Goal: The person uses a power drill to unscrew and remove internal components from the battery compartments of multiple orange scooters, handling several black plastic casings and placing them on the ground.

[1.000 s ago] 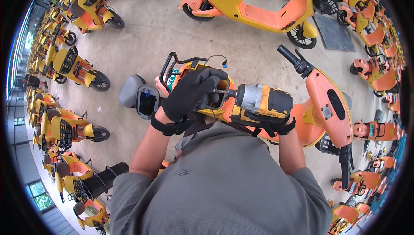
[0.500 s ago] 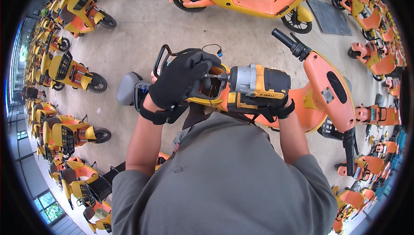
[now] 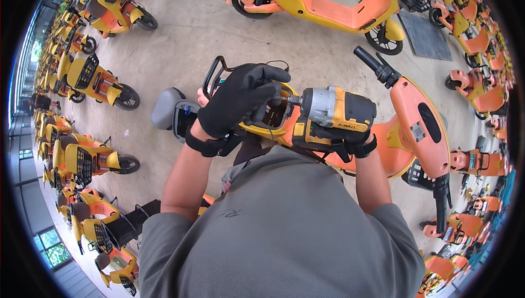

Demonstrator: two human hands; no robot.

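Observation:
My left hand (image 3: 240, 102), in a black glove, has its thumb and fingers bent together at the front end of the bit (image 3: 292, 100). What lies between those fingertips is hidden. A yellow, black and grey cordless impact driver (image 3: 320, 105) lies sideways, its nose toward my left hand. My right hand (image 3: 355, 143), also gloved, is wrapped round its handle, largely under the tool body. Both hands are over an orange and yellow electric scooter (image 3: 383, 139). Below the bit is the scooter's open seat compartment (image 3: 272, 116), with a dark inside.
The scooter's grey seat (image 3: 165, 109) is tipped up at the left, beside a black rear rail (image 3: 214, 73). Handlebars (image 3: 420, 117) rise at the right. Another scooter (image 3: 322, 5) stands across the far side on the concrete floor (image 3: 180, 46). Rows of scooters line both sides.
The view has shifted slightly, so the scooter appears farther right. One left finger is now straighter, reaching over the bit. The right hand keeps its hold on the driver.

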